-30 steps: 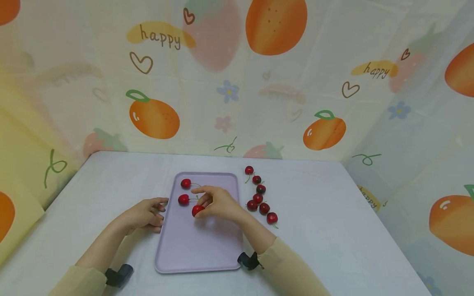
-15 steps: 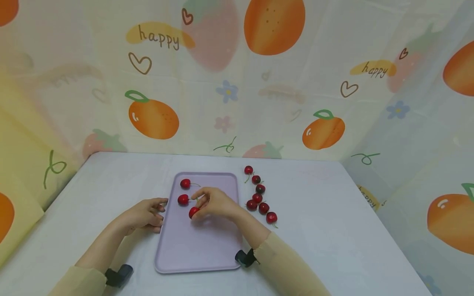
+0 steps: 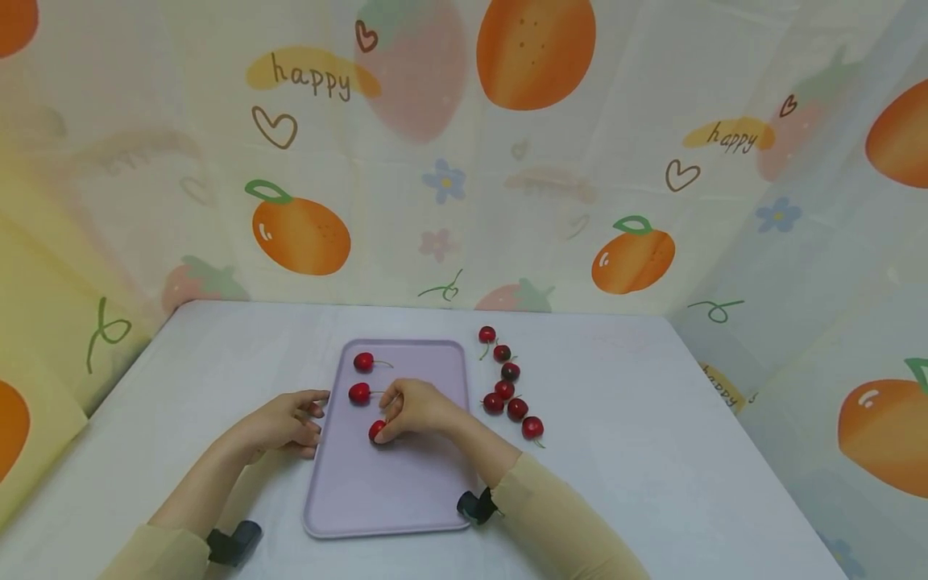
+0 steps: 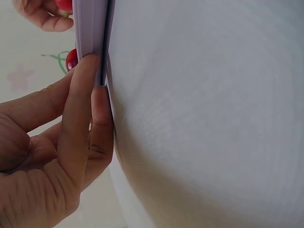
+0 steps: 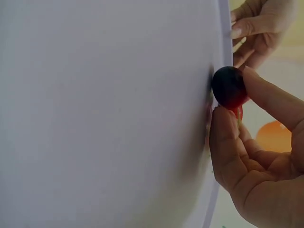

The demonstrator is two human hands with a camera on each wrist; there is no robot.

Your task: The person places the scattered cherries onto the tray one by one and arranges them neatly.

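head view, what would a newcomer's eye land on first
Probably the vivid printed oranges on the pale backdrop behind the table. Next, the red cherry pinched in the right hand near the middle of the lilac tray, with two cherries lying farther back on it. Seven more cherries lie to the tray's right, while the left hand touches its left edge.

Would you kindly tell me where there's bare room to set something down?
Free: the near end of the tray, and the table right of the loose cherries. Crowded: where the right hand pinches a cherry near two others.
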